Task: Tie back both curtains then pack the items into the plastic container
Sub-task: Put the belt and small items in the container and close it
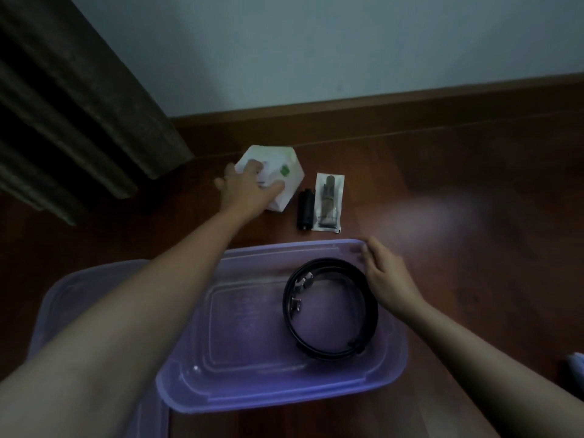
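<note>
The left hand [249, 188] lies spread on a crinkled white paper packet [278, 178] at 12 o'clock; the right hand [387, 273], fingers loose, touches the translucent purple plastic container [252, 384] holding a coiled glossy black belt [331, 308].

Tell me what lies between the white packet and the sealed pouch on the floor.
A small black cylinder, lying beside the sealed pouch, right of the white packet; head view.
</note>
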The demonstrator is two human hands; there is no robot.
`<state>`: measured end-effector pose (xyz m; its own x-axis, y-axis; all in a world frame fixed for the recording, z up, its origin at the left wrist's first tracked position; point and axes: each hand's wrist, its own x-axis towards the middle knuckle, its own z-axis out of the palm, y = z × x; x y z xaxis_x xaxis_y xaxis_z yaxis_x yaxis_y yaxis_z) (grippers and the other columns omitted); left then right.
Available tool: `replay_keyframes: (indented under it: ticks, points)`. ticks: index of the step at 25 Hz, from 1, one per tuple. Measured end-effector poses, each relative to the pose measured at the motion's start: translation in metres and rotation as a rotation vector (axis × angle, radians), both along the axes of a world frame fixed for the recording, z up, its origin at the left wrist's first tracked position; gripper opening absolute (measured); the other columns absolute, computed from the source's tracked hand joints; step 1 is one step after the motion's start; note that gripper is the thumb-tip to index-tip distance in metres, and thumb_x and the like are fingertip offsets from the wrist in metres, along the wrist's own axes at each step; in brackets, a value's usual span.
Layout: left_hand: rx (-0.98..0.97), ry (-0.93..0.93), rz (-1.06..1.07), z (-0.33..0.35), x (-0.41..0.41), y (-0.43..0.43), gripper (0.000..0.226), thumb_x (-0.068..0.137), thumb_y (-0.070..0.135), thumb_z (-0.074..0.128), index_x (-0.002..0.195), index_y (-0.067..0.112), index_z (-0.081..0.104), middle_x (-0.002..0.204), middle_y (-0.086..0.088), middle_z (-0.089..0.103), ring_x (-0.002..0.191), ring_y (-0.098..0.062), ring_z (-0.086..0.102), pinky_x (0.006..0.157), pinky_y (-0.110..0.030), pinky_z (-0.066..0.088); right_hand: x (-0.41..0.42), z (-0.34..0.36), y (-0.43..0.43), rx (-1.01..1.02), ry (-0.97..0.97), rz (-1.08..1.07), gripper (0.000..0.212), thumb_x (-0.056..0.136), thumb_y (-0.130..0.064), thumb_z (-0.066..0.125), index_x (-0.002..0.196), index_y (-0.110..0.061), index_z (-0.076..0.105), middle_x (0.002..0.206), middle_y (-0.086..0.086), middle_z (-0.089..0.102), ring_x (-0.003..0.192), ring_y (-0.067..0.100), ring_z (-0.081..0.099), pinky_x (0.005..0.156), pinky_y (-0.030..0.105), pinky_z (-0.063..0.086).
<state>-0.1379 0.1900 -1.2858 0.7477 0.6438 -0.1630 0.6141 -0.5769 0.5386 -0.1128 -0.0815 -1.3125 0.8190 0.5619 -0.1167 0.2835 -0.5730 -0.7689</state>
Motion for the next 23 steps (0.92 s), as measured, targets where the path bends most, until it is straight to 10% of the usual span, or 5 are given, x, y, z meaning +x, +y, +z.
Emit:
replay_keyframes:
  ticks: [3, 8, 14, 23]
  points:
    - [-0.159, -0.323, -0.183, 0.039, -0.04, 0.003, 0.054, 0.073, 0.054, 0.061, 0.124, 0.037, 0.05, 0.136, -0.008, 0.04, 0.119, -0.024, 0.044, 0.096, -0.04, 0.044, 0.002, -0.001, -0.001, -0.003, 0.003, 0.0, 0.024, 0.099, -0.019, 0.039, 0.114, -0.019, 0.057, 0.11, 0.008, 0.068, 0.102, 0.027, 0.064, 0.087, 0.04, 0.049]
    - [0.387, -0.293, -1.0, 0.054, -0.145, 0.009, 0.07, 0.072, 0.069, 0.054, 0.13, 0.03, 0.046, 0.146, -0.017, 0.026, 0.123, -0.04, 0.035, 0.099, -0.046, 0.033, 0.004, -0.006, -0.002, -0.048, 0.005, 0.0, 0.025, 0.099, -0.021, 0.037, 0.116, -0.022, 0.055, 0.111, 0.007, 0.068, 0.103, 0.028, 0.063, 0.088, 0.042, 0.049]
    - [0.62, 0.047, -1.026, 0.016, -0.193, 0.014, 0.079, 0.058, 0.069, 0.053, 0.13, 0.036, 0.05, 0.141, -0.02, 0.037, 0.114, -0.037, 0.036, 0.074, -0.044, 0.054, 0.004, -0.004, -0.002, -0.074, 0.015, -0.005, 0.026, 0.099, -0.022, 0.036, 0.119, -0.024, 0.053, 0.111, 0.008, 0.067, 0.103, 0.029, 0.063, 0.089, 0.044, 0.049]
    - [0.681, 0.264, -0.89, -0.003, -0.201, -0.011, 0.101, 0.042, 0.075, 0.068, 0.133, 0.035, 0.044, 0.141, -0.025, 0.044, 0.13, -0.049, 0.032, 0.087, -0.055, 0.049, 0.003, 0.0, 0.0, -0.115, 0.018, -0.003, 0.03, 0.1, -0.022, 0.035, 0.124, -0.02, 0.052, 0.113, 0.01, 0.067, 0.102, 0.03, 0.063, 0.088, 0.044, 0.05]
